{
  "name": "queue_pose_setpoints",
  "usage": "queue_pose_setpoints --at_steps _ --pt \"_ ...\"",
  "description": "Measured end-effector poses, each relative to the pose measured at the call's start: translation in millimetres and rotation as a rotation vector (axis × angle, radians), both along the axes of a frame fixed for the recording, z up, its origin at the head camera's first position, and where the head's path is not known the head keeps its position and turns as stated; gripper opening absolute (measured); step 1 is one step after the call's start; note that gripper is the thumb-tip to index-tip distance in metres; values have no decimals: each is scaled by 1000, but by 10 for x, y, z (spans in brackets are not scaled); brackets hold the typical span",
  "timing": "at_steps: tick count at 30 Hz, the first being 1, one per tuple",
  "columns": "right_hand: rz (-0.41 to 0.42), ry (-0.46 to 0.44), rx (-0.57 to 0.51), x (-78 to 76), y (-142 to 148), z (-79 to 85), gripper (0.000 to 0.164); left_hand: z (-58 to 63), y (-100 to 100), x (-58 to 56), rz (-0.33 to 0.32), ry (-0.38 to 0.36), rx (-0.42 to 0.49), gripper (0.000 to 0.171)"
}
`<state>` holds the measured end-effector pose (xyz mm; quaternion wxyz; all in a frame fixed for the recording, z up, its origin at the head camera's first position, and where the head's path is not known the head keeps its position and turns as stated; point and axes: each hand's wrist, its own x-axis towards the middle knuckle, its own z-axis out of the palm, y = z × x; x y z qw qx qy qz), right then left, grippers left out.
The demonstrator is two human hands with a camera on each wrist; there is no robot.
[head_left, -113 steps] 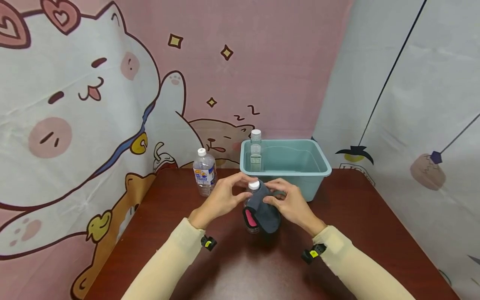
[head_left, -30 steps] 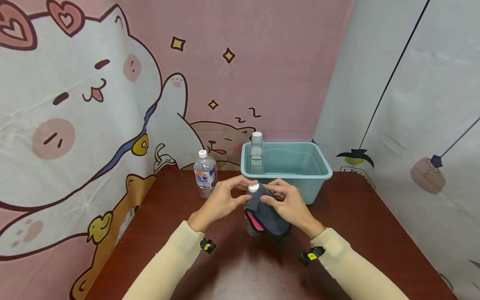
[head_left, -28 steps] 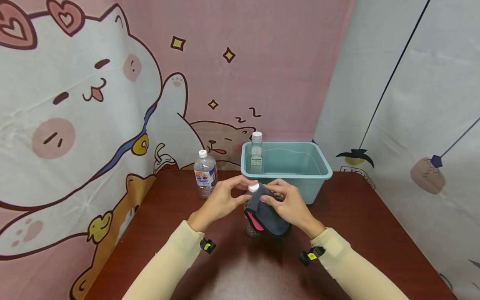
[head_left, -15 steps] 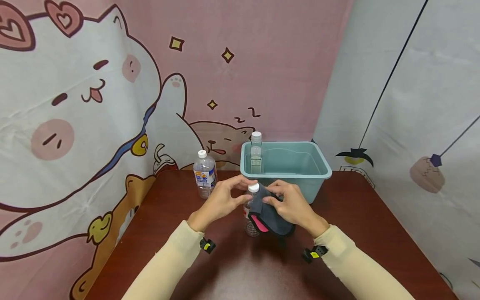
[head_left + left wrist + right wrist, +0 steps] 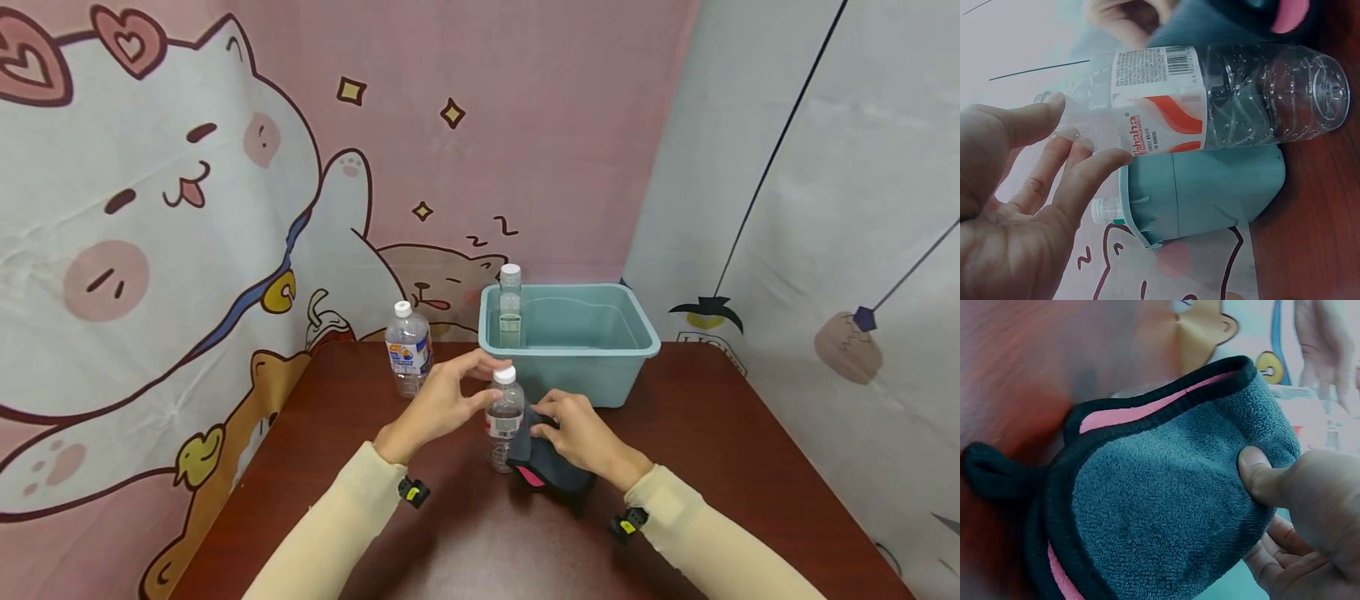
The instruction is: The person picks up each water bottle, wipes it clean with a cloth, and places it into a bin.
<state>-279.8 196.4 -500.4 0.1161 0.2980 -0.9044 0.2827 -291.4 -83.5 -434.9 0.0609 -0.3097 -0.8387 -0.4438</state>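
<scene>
A clear plastic water bottle [image 5: 505, 429] with a white cap stands upright on the table. Its white and red label [image 5: 1160, 100] faces the left wrist camera. My left hand [image 5: 442, 400] holds the bottle near its neck, between thumb and fingers. On the bottle's right side is a folded cleaning cloth [image 5: 543, 467], dark grey and plush with a pink inner face, black edging and a hanging loop. My right hand [image 5: 581, 429] pinches this cloth, thumb on the near face in the right wrist view. Whether the cloth touches the bottle is hard to tell.
Behind the hands sits a light blue-green plastic tub [image 5: 607, 375], with another clear bottle [image 5: 510, 312] upright inside its left end. A larger labelled bottle [image 5: 408, 354] stands at the back left of the brown table [image 5: 337, 500]. Printed curtains hang behind.
My right hand has wiped down from the bottle's neck with the cloth, now lower and beside the body. More of the bottle and its label shows. My left hand keeps its hold.
</scene>
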Motion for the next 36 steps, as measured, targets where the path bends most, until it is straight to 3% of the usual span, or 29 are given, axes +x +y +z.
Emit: queue_pose_setpoints --at_steps 11,17,23,28,36 --pt "58 -75 131 -59 -21 -393 20 -13 7 35 9 -2 -11 46" --pt "87 -145 141 -105 -27 -462 7 17 18 39 6 13 -20 45" --pt "77 -185 70 -105 -11 -442 12 21 22 31 12 19 -26 44" --pt "40 -148 -11 -83 27 -381 20 12 26 24 5 -1 -18 47" --pt "-22 -109 -141 -53 36 -29 25 1 12 4 3 -11 11 46"
